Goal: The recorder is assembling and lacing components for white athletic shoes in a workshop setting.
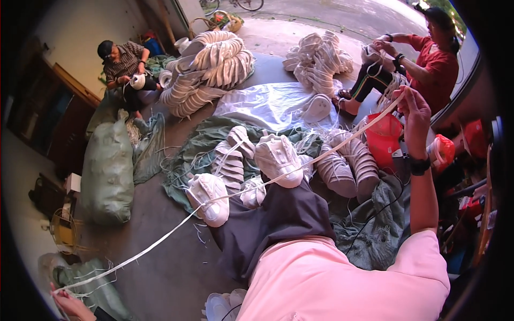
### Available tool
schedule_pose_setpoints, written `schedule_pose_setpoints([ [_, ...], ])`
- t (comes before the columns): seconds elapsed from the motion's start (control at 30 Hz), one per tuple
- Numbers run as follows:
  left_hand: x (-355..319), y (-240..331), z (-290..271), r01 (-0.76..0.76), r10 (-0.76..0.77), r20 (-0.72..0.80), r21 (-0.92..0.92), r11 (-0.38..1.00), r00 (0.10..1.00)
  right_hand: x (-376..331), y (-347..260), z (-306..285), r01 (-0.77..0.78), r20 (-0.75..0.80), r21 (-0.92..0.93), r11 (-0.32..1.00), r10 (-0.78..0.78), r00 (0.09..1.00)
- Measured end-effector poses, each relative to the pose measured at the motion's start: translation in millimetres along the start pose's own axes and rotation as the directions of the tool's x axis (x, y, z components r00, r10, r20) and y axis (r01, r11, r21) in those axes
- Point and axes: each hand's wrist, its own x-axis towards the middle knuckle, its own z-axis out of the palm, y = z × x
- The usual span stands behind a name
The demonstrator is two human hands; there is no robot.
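Observation:
A long bundle of white shoelaces (160,239) is pulled taut across my body, from the lower left to the upper right. My left hand (72,306), at the lower left rim, pinches one end, where several thin strands hang loose. Raised at the right, my right hand (416,115) is closed on the other end. Beneath the laces, a white shoe (278,159) rests on my dark-trousered lap. Another white shoe (210,199) lies by my other leg, the laces passing over it.
Rows of white shoes (227,165) lie on green sacking (187,140) ahead. Large shoe heaps (209,69) stand farther off. Two co-workers sit beyond, one far left (126,64), one in red at right (433,67). A stuffed green sack (107,171) stands left, a red bag (383,134) right.

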Motion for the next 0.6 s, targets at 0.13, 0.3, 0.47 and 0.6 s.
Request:
schedule_pose_setpoints([
  [0.13, 65, -10, 20, 0.073, -0.044, 0.113, -0.267, 0.961, 0.993, -3, -89, 23, 0.123, 0.008, -0.07, 0.99, -0.123, 0.992],
  [0.3, -14, 91, 43, -0.089, 0.236, 0.298, -0.433, 0.897, 0.925, -20, -137, 86, 0.256, 0.207, 0.098, 0.962, -0.271, 0.94],
  [0.47, -47, 138, 45, -0.096, 0.337, 0.386, -0.525, 0.846, 0.859, -39, -185, 120, 0.237, 0.227, 0.224, 0.945, -0.287, 0.931],
  [0.6, -48, 149, 25, 0.008, 0.379, 0.464, -0.642, 0.767, 0.801, -30, -194, 118, 0.19, 0.297, 0.214, 0.958, -0.249, 0.922],
])
